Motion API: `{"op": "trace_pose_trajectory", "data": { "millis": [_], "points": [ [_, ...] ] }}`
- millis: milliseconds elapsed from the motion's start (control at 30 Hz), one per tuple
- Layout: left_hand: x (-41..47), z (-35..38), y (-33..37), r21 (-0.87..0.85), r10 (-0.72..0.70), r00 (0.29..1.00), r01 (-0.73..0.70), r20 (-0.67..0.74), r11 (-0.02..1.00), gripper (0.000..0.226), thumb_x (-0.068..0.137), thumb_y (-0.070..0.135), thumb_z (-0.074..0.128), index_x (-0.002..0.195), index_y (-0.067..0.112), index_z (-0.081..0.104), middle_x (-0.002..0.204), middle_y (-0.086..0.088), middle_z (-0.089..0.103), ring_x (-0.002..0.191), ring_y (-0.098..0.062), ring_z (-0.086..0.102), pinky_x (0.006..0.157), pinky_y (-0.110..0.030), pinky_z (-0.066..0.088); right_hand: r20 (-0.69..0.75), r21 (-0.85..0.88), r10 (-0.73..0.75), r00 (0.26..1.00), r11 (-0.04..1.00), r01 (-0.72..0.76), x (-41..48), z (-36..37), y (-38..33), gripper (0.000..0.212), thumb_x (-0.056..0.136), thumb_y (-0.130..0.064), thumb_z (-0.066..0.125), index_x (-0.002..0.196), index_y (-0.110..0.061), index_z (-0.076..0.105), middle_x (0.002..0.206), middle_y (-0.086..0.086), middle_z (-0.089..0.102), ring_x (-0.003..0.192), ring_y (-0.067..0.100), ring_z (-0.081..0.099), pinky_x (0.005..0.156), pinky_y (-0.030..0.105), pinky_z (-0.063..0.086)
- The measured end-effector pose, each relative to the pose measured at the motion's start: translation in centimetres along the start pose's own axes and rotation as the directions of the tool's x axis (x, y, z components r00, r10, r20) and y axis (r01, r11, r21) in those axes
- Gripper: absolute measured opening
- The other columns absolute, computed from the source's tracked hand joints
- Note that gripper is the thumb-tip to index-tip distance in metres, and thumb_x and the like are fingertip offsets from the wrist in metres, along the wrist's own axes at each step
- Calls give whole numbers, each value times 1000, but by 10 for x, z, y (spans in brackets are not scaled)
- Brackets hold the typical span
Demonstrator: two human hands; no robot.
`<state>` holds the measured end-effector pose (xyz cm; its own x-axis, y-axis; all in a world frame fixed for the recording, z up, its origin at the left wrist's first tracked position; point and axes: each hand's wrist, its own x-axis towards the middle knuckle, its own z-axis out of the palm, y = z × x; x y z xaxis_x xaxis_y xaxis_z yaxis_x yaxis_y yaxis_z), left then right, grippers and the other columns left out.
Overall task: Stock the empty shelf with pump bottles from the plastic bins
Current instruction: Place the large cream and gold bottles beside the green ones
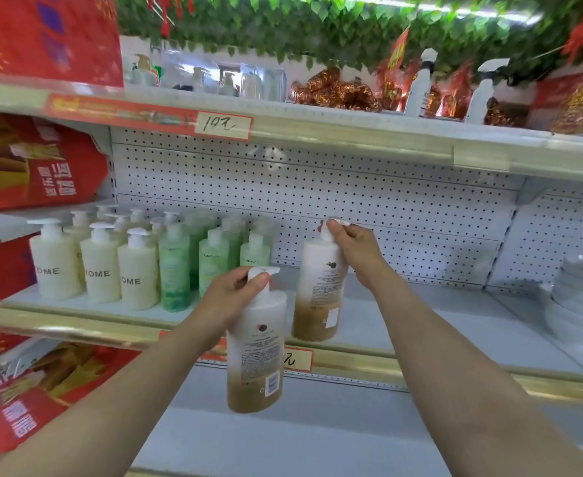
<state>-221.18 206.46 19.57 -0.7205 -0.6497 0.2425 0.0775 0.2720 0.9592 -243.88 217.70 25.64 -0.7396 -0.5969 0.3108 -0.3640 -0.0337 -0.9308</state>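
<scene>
Pump bottle on shelf, right fingers pinching its pump, left fingers gripping second bottle by neck

White pegboard panel below a green leaf garland, red cartons left, stacked white plates right.

Head view: faces shelf front-on, tilted slightly down, close (wide-angle, edges curved); single view.
</scene>
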Motion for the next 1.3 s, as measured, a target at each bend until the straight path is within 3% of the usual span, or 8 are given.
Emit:
{"op": "trace_pose_trajectory", "data": {
  "millis": [167, 300, 367, 533, 733, 900, 1100, 1300],
  "points": [
    [3, 8, 3, -20, 6, 1000, -6, 3, 1000, 23, 95, 37, 61, 104, 19, 73, 104, -2, 75, 95, -24, 70, 84, -37, 56, 41, -123, -21, 999, 992, 26, -2, 9, 6, 40, 84, -52, 72, 107, -20, 69, 108, -3, 68, 94, 13, 66, 71, 21, 51],
    [5, 13, 4, -33, -6, 1000, 5, -17, 999, 22, 94, 36, 63, 100, 19, 74, 104, -4, 75, 102, -29, 69, 94, -45, 53, -54, -434, -48, 997, 901, 20, -5, 17, 15, 98, 61, -73, 78, 138, -20, 48, 140, 1, 34, 132, 16, 36, 108, 33, 39],
    [4, 16, 4, -33, -15, 1000, 14, -21, 999, 22, 93, 37, 63, 99, 19, 75, 103, -3, 75, 101, -29, 69, 93, -45, 53, -101, -524, -78, 992, 852, 14, -8, 18, 14, 109, 56, -80, 75, 143, -21, 44, 142, 5, 32, 139, 21, 26, 113, 39, 35],
    [0, 21, -2, -19, -48, 999, 48, -18, 999, 22, 93, 39, 63, 98, 21, 75, 101, -1, 75, 97, -25, 69, 89, -41, 54, -123, -467, -116, 986, 883, 45, -8, 20, 18, 92, 58, -71, 80, 133, -25, 53, 126, 3, 48, 126, 20, 43, 97, 32, 43],
    [-7, 21, -6, -23, -66, 997, 65, -40, 998, 25, 92, 39, 63, 99, 18, 75, 99, -3, 75, 91, -22, 68, 84, -38, 53, 8, 27, -13, 1000, 1000, 12, -7, 1, 36, 72, 62, -47, 76, 126, -27, 51, 118, -6, 61, 113, 18, 62, 95, 36, 52],
    [-10, 18, -7, -41, -77, 996, 75, -51, 996, 24, 93, 37, 64, 99, 16, 75, 99, -3, 75, 87, -18, 66, 81, -34, 51, 6, -217, -65, 998, 974, 65, -4, 11, 37, 77, 61, -62, 82, 127, -37, 52, 127, -1, 41, 116, 13, 51, 99, 31, 45],
    [-12, 13, -10, -41, -83, 995, 82, -48, 996, 23, 93, 38, 64, 97, 18, 76, 101, -3, 75, 88, -18, 67, 81, -35, 52, 41, 131, 27, 999, 991, -32, -8, 4, 45, 47, 92, -26, 67, 135, -19, 49, 129, 2, 60, 111, 14, 61, 78, 25, 49],
    [-7, 11, -13, -36, -82, 996, 81, -32, 996, 25, 94, 38, 63, 97, 17, 75, 100, -5, 75, 84, -17, 66, 78, -34, 52, 15, -48, 25, 1000, 999, -25, 1, 1, 64, 58, 78, -31, 84, 125, -30, 50, 114, -7, 64, 103, 10, 63, 84, 33, 54]
  ]
}}
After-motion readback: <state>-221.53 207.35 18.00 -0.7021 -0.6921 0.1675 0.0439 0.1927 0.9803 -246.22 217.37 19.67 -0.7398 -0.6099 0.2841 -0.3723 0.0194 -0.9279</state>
